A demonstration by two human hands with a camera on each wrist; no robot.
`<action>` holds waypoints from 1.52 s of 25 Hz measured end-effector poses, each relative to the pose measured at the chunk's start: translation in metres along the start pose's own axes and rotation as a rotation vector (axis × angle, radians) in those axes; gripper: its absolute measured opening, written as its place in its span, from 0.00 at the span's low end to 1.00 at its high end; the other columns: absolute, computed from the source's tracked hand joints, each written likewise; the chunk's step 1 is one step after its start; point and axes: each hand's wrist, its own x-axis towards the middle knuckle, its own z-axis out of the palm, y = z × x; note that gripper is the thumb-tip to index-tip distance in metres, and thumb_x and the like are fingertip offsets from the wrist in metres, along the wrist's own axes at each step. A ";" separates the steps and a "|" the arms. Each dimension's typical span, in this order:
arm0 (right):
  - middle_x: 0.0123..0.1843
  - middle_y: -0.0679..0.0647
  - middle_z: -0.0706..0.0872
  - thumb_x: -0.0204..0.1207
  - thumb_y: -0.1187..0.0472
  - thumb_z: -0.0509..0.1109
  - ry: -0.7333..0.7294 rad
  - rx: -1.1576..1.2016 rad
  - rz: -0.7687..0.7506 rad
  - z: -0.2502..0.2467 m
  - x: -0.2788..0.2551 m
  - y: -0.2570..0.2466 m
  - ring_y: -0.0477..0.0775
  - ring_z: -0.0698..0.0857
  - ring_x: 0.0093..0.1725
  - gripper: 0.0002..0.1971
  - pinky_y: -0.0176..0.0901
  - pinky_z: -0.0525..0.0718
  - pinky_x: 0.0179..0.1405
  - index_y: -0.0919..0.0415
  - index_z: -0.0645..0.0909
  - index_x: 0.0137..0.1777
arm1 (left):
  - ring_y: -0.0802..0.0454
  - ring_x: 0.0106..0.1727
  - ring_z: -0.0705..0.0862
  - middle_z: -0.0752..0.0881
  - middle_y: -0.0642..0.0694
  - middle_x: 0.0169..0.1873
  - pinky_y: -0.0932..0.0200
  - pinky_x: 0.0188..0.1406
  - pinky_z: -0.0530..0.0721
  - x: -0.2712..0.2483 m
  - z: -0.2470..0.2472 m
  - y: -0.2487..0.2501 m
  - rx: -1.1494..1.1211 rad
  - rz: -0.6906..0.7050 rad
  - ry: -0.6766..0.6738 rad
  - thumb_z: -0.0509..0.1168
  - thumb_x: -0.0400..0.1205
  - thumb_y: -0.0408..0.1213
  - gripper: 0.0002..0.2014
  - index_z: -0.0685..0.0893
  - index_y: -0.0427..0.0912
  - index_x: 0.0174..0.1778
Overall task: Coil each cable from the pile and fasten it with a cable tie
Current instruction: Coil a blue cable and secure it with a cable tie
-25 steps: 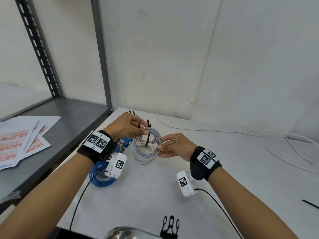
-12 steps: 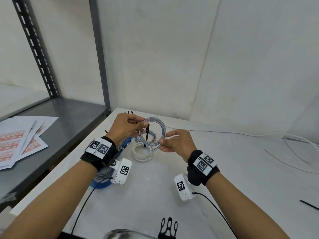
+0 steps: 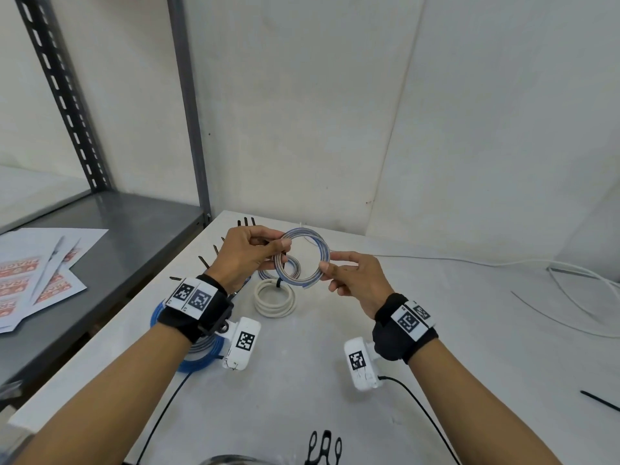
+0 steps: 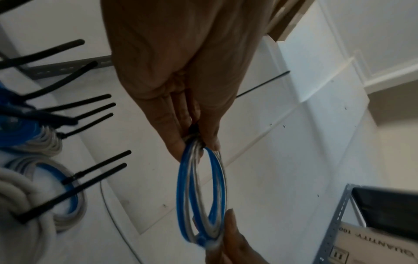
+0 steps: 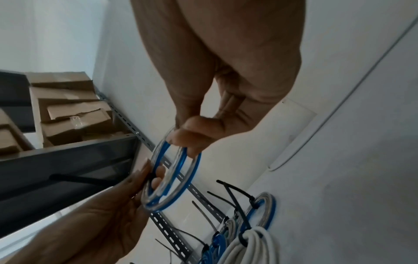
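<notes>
Head view: left hand (image 3: 246, 255) pinches tie on blue-grey coil (image 3: 302, 256); right hand (image 3: 352, 275) pinches opposite rim, steadying loops for tightening.

even soft light, faint shadows; wrist views dimmer, motion-blurred; wide-angle edge distortion.

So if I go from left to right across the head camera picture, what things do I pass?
Papers on the grey shelf → left hand → blue and grey cable ring held in the air → right hand → loose white cable → black cable tie.
</notes>
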 end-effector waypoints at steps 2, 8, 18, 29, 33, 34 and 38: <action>0.37 0.59 0.91 0.73 0.57 0.83 -0.020 -0.020 -0.002 -0.004 0.001 -0.001 0.49 0.80 0.26 0.22 0.37 0.78 0.28 0.66 0.83 0.63 | 0.45 0.39 0.93 0.93 0.34 0.45 0.58 0.37 0.91 0.000 0.004 0.000 -0.023 0.006 -0.001 0.76 0.79 0.30 0.11 0.89 0.30 0.54; 0.29 0.54 0.86 0.78 0.60 0.79 -0.036 -0.285 -0.155 -0.018 -0.001 -0.013 0.49 0.77 0.24 0.06 0.37 0.76 0.27 0.63 0.90 0.45 | 0.40 0.58 0.91 0.91 0.38 0.58 0.47 0.61 0.88 0.006 -0.003 -0.006 0.141 -0.066 -0.367 0.83 0.72 0.34 0.26 0.84 0.39 0.65; 0.30 0.41 0.84 0.73 0.49 0.81 -0.086 -1.023 -0.275 -0.018 -0.004 -0.061 0.42 0.81 0.31 0.08 0.41 0.77 0.37 0.52 0.92 0.46 | 0.53 0.48 0.93 0.94 0.44 0.47 0.46 0.55 0.91 0.008 0.025 0.031 0.584 0.011 -0.602 0.75 0.82 0.44 0.13 0.90 0.39 0.58; 0.39 0.44 0.87 0.71 0.59 0.83 0.130 -0.617 -0.588 -0.022 -0.012 -0.043 0.44 0.84 0.38 0.05 0.37 0.82 0.38 0.55 0.90 0.39 | 0.47 0.45 0.94 0.94 0.37 0.46 0.56 0.42 0.90 0.009 0.029 0.018 0.118 -0.063 -0.308 0.75 0.78 0.41 0.11 0.92 0.37 0.50; 0.44 0.56 0.91 0.72 0.61 0.84 0.098 -0.307 -0.393 -0.026 -0.007 -0.035 0.57 0.91 0.46 0.14 0.41 0.90 0.39 0.59 0.84 0.53 | 0.45 0.46 0.93 0.93 0.35 0.48 0.53 0.42 0.92 0.008 0.025 0.017 0.120 -0.076 -0.377 0.76 0.74 0.44 0.18 0.91 0.35 0.54; 0.44 0.58 0.92 0.74 0.62 0.82 0.074 -0.281 -0.376 -0.024 -0.007 -0.034 0.61 0.91 0.45 0.15 0.48 0.92 0.38 0.59 0.84 0.58 | 0.44 0.47 0.93 0.93 0.34 0.48 0.49 0.46 0.92 0.009 0.025 0.017 0.132 -0.076 -0.386 0.76 0.75 0.44 0.19 0.91 0.33 0.55; 0.43 0.58 0.89 0.79 0.60 0.77 0.147 -0.332 -0.446 -0.018 -0.006 -0.026 0.61 0.90 0.43 0.13 0.49 0.91 0.28 0.57 0.86 0.63 | 0.42 0.48 0.93 0.93 0.34 0.48 0.43 0.54 0.90 0.011 0.028 0.010 0.171 -0.100 -0.408 0.74 0.81 0.39 0.17 0.89 0.30 0.59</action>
